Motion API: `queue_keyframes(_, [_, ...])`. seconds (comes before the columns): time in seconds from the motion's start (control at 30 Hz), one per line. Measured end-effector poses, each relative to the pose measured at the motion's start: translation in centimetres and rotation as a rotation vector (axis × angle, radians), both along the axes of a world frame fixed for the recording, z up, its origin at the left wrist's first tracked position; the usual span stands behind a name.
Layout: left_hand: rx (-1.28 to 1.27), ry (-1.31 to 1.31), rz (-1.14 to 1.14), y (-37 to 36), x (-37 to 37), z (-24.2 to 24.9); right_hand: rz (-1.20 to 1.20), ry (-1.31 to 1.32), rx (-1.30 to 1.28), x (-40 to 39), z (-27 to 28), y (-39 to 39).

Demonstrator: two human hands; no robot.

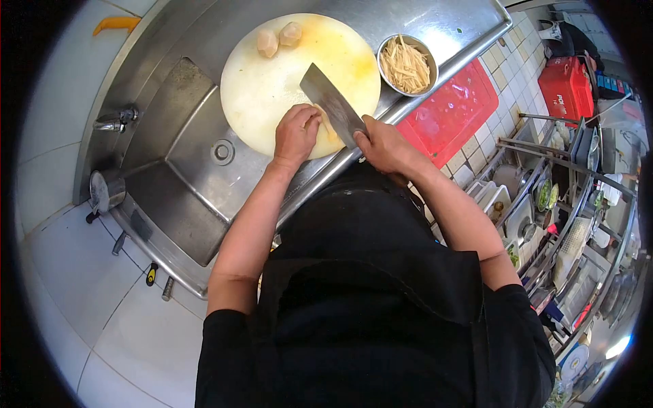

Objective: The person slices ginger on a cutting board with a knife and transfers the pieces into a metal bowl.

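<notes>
My right hand (388, 145) is closed round the handle of a broad-bladed cleaver (335, 102), its blade angled up and left over the round white cutting board (255, 102). Against the blade's left side, my left hand (296, 136) curls its fingertips over a pale, sliced peeled vegetable (328, 128), partly hidden by the fingers and blade. Two peeled pale chunks (268, 43) lie together near the board's far edge. A metal bowl (436, 71) right of the board holds many thin pale strips (406, 64).
The board rests across a steel sink (183, 139) and its counter. A tap (115, 121) juts from the left wall. A red board or lid (452, 112) lies beyond the counter edge. Metal racks (544, 204) with trays and food stand at right, near a red box (566, 88).
</notes>
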State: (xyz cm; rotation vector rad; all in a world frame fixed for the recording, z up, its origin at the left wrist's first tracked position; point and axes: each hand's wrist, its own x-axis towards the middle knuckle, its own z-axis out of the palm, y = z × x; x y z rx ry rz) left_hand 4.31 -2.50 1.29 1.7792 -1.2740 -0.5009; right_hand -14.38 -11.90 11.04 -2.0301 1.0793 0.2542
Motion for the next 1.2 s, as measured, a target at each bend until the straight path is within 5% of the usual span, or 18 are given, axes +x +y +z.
queue_keyframes(1.2, [-0.004, -0.022, -0.223, 0.2, 0.5, 0.4, 0.013, 0.053, -0.035, 1.7, 1.2, 0.3])
